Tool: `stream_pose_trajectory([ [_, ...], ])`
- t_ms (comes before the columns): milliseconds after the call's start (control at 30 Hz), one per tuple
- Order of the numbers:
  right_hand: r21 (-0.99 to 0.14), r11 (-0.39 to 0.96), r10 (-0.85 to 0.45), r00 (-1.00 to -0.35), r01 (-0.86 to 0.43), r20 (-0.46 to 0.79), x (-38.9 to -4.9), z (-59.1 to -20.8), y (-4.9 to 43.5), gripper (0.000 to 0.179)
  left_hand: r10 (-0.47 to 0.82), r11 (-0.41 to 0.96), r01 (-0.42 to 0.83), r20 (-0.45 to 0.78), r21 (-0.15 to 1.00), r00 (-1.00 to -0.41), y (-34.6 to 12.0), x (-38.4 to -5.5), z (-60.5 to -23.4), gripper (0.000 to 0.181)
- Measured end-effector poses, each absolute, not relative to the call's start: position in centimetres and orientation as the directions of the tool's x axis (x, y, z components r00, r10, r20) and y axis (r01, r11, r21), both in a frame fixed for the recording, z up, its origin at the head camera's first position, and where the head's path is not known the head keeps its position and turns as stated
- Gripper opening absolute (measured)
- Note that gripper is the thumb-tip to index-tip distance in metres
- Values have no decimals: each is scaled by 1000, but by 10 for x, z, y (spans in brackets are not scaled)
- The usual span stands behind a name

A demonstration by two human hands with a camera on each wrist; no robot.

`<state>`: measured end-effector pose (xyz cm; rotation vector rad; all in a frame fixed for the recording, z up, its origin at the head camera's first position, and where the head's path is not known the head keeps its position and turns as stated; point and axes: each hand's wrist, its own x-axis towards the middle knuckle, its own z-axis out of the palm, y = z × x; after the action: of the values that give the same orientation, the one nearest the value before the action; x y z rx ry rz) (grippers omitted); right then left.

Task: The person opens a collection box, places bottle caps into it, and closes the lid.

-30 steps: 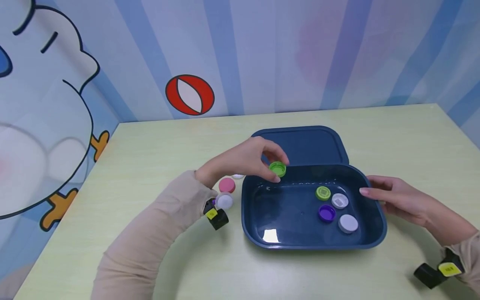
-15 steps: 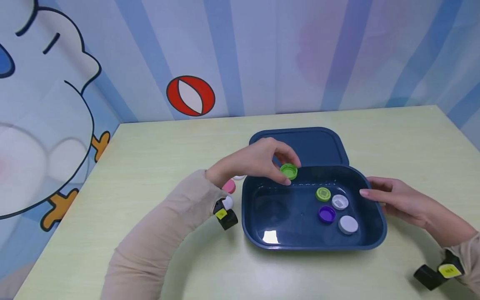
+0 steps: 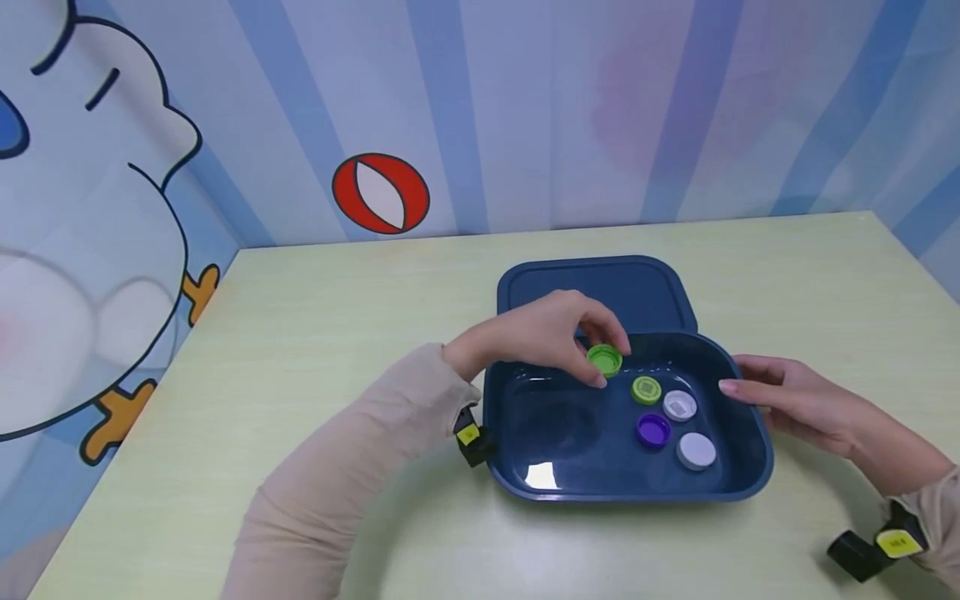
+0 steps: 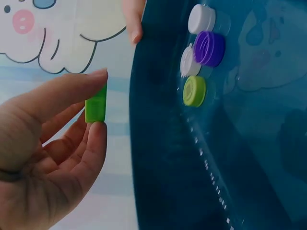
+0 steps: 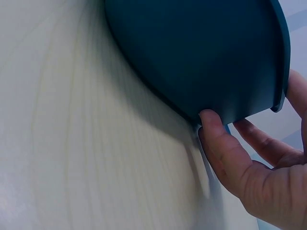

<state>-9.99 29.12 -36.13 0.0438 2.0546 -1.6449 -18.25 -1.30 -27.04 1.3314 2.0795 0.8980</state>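
Note:
In the head view my left hand [image 3: 551, 337] pinches a bright green bottle cap [image 3: 604, 360] between thumb and fingertips, above the far side of a dark blue plastic box [image 3: 570, 467]. The left wrist view shows that green cap [image 4: 96, 106] edge-on. Inside the box's right half lie a yellow-green cap [image 3: 646, 390], a white cap [image 3: 679, 405], a purple cap [image 3: 653, 430] and another white cap [image 3: 696, 451]. My right hand [image 3: 802, 404] holds the box's right wall, thumb on the rim and fingers outside; the right wrist view shows these fingers [image 5: 225, 148] at its side.
A flat dark blue lid [image 3: 600, 287] lies behind the box on the pale wooden table [image 3: 337, 317]. A patterned backdrop [image 3: 540, 117] stands along the table's far edge. A black wrist camera [image 3: 476, 446] on the left sleeve hangs by the box's left wall.
My left hand has moved right, and lately a little nearer, carrying the green cap over the box. Its arm now covers the loose caps left of the box. The right hand keeps its place.

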Motion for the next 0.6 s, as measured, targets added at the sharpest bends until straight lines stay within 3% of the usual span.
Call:
stream_pose_trajectory([
  [600, -909, 258, -298, -868, 328, -397, -100, -360, 292, 70, 955, 258, 613, -101, 747, -278, 16, -174, -282, 35],
])
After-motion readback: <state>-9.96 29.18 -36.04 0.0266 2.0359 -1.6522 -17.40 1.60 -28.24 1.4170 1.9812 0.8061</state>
